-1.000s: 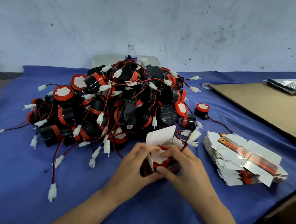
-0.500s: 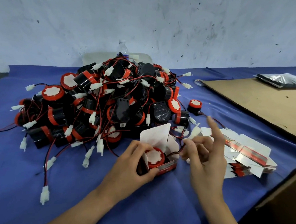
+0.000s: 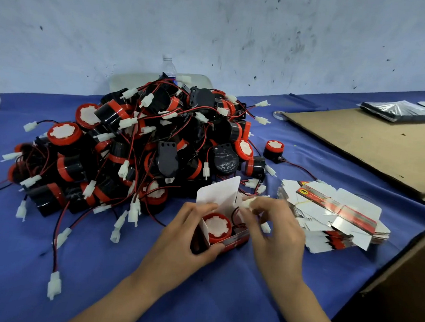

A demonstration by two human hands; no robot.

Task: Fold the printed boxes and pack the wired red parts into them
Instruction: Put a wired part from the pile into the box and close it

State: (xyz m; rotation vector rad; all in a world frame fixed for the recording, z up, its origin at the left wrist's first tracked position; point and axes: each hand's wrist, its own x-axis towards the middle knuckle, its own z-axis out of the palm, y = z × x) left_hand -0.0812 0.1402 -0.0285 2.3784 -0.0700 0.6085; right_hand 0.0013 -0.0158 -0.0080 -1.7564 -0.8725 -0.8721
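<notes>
Step in hand: packing, with the box already erected. The left hand sits at lower centre of the frame, its grip clamped round the open box, thumb on the near wall and fingers over the left wall. The box stands on the blue surface with its white top flap raised.

The red part is seated inside the box, white face up. Its wire rises out of the right side of the opening.

The right hand, just right of the box, is motion-blurred; its grip appears pinched together on the white connector, held above the box's right edge.

Supply: the pile of unpacked parts fills centre left; the stack of flat boxes lies at centre right, near the right hand.

Assessment: this unit is near done but not closed. The next move calls for tucking connector and loose wire down beside the part, clear of the fold lines; the side flaps and top flap then go down while the left grip holds the box square. Risk noted: wire trapped under the flap would stop it seating.
</notes>
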